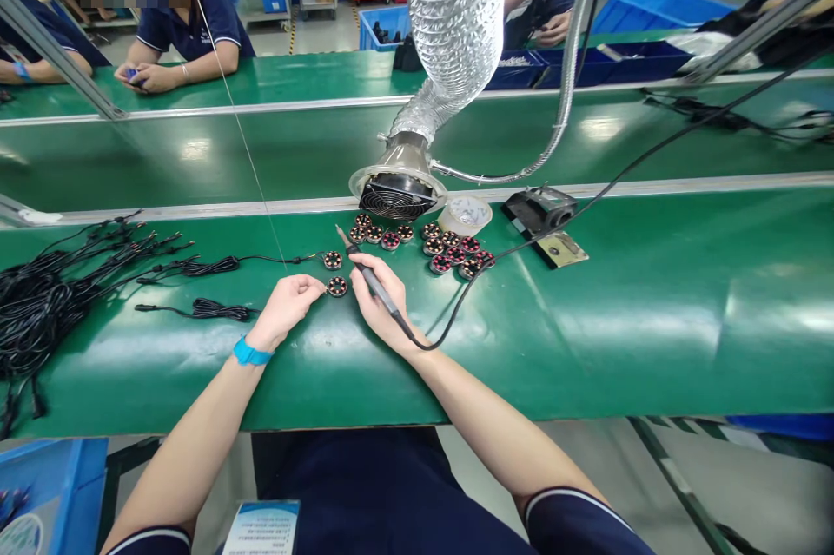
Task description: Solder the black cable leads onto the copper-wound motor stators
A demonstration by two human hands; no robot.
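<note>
My right hand (381, 294) is closed round a soldering iron (374, 279), its tip pointing up and to the left, apart from the parts. My left hand (290, 301), with a blue wristband, pinches the end of a black cable (221, 309) against the edge of a round coil-wound motor stator (337, 287); the fingers hide the exact contact. Just behind it lies another stator (333, 260), with a second black cable (261, 258) running to its left edge. A thin solder wire (251, 157) hangs down from above, close behind my left hand.
Several stators (454, 253) lie at the right, near a tape roll (466, 214) and an iron stand (540, 212). An extractor hood (400, 186) hangs low over the bench. Black cables (45, 303) are heaped at left. A co-worker (188, 38) sits across the bench.
</note>
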